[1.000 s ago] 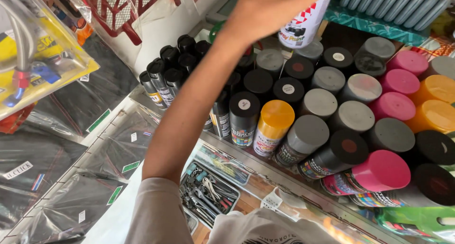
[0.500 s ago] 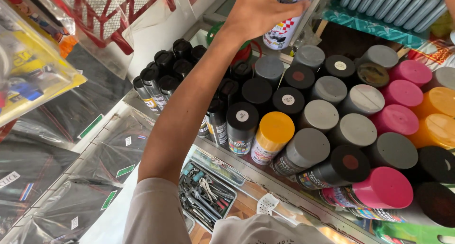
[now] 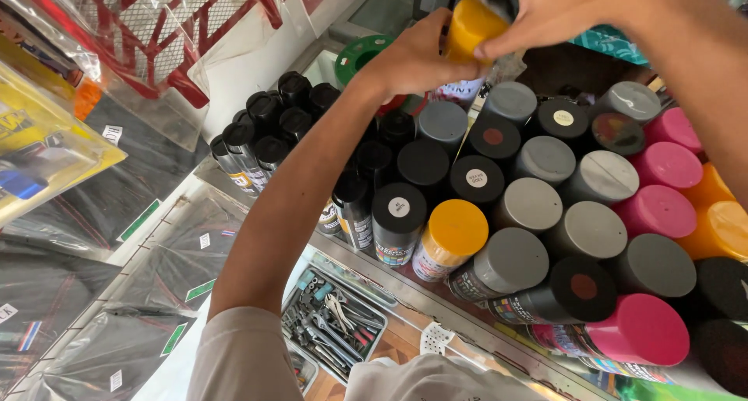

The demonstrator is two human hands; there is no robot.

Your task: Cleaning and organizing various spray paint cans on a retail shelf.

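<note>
My left hand (image 3: 409,58) is raised above the shelf and wrapped around a spray can (image 3: 460,89) whose body is mostly hidden behind the fingers. My right hand (image 3: 561,11) comes in from the upper right and pinches the can's yellow cap (image 3: 467,27). Below both hands, the shelf holds several upright spray cans with black, grey, pink and orange caps. One can with a yellow cap (image 3: 456,229) stands in the front row.
Black-capped cans (image 3: 269,128) cluster at the shelf's left end. A tray of hand tools (image 3: 335,331) lies below the shelf edge. Plastic-wrapped dark goods (image 3: 117,292) hang at left, under a red wire rack (image 3: 187,27). A green ring (image 3: 360,54) sits behind my left wrist.
My left hand has kept the can lifted near the top of the view. My right hand has come in from the right and closed on the can's yellow cap.
</note>
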